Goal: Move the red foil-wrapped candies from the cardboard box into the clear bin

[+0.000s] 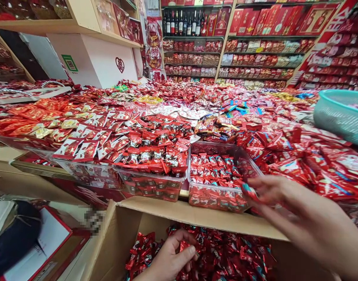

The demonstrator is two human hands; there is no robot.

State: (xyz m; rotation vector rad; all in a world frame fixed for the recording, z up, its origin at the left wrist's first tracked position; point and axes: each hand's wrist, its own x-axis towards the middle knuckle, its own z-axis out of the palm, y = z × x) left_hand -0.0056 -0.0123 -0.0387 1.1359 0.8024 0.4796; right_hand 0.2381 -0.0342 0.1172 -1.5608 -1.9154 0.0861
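Observation:
My right hand (302, 214) is over the box's far edge and pinches a wrapped candy (249, 191), red with a light-blue patch. That candy is at the front right corner of a clear plastic bin (218, 189), which holds neat rows of similar red candies (212, 168). Down in an open cardboard box (167, 207), my left hand (176, 251) curls its thumb and fingers round a red wrapped candy (184, 246). Loose red candies (225, 257) lie heaped around and beneath that hand.
Left of the bin stands another clear bin (151, 187) piled with dark-red candies. Triangular red packets (304, 168) spread to the right, below a turquoise basket (339, 117). Shelves with wine bottles (185, 24) line the back. A red-edged carton (50, 242) sits lower left.

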